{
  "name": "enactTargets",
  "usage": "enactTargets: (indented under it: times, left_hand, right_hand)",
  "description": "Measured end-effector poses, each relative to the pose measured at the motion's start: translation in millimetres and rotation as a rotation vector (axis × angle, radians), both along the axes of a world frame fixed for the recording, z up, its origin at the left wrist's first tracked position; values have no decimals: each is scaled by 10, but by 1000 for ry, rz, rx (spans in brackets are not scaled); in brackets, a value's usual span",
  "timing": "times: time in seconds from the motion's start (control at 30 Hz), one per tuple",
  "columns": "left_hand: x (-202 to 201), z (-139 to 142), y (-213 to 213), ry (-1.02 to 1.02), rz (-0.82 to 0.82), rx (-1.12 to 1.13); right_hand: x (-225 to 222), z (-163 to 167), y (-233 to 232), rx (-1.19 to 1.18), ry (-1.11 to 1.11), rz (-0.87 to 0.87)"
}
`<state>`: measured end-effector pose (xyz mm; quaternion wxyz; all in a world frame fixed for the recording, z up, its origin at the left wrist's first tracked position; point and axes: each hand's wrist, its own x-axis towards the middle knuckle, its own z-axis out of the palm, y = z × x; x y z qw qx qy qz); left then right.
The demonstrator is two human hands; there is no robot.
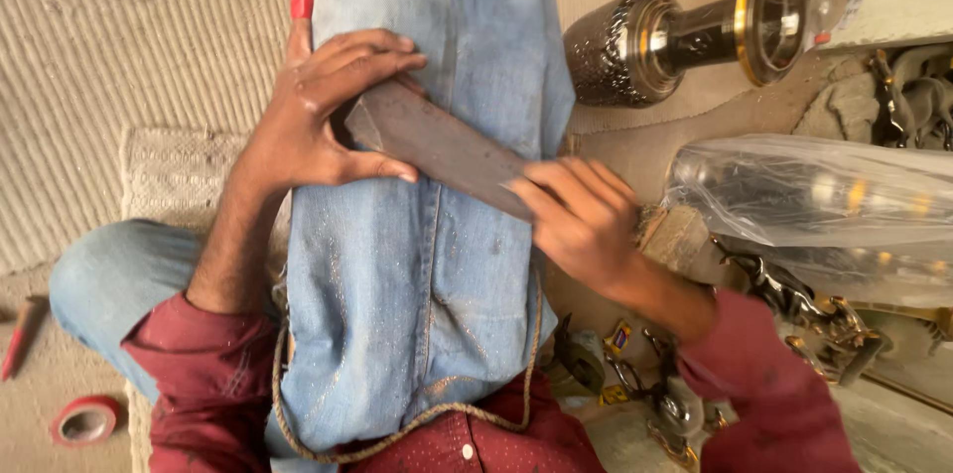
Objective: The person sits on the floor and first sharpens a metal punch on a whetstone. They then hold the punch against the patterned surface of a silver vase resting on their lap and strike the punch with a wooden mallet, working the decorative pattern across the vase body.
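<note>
Ribbed beige matting (119, 46) lay under me, a chromed metal fitting (685, 36) off to the right; across my denim-clad leg (437, 265) sat the flat dark strip (447, 150); my left hand (318, 126) pinned its far end, fingers pressed together over the top, thumb beneath; my right hand (581, 220) pinched the near end; I judged an uneven push could slide it off the cloth.

A floor-level metal craft workshop.
The person sits on a ribbed mat (119, 56) amid ornate brass pieces (824, 319), a polished metal stand (685, 31) lying on its side, a plastic-wrapped part (824, 195), small tools (645, 384) and a roll of red tape (86, 420).
</note>
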<state>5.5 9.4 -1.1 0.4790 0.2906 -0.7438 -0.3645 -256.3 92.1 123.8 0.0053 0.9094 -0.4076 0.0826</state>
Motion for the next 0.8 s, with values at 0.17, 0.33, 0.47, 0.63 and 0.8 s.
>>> enactTargets:
  times: [0.17, 0.33, 0.47, 0.63, 0.8]
  left_hand:
    - [-14, -7, 16, 18, -10, 39]
    - [18, -37, 4, 12, -3, 3]
    - [18, -22, 14, -5, -19, 8]
    - [-11, -21, 3, 14, -9, 10]
    - [-3, -30, 13, -12, 2, -25]
  right_hand:
    - [130, -135, -226, -16, 0, 122]
    - [66, 48, -12, 2, 0, -46]
    - [165, -125, -238, -49, -7, 87]
    - [105, -85, -213, -24, 19, 86]
    - [24, 49, -18, 6, 27, -14]
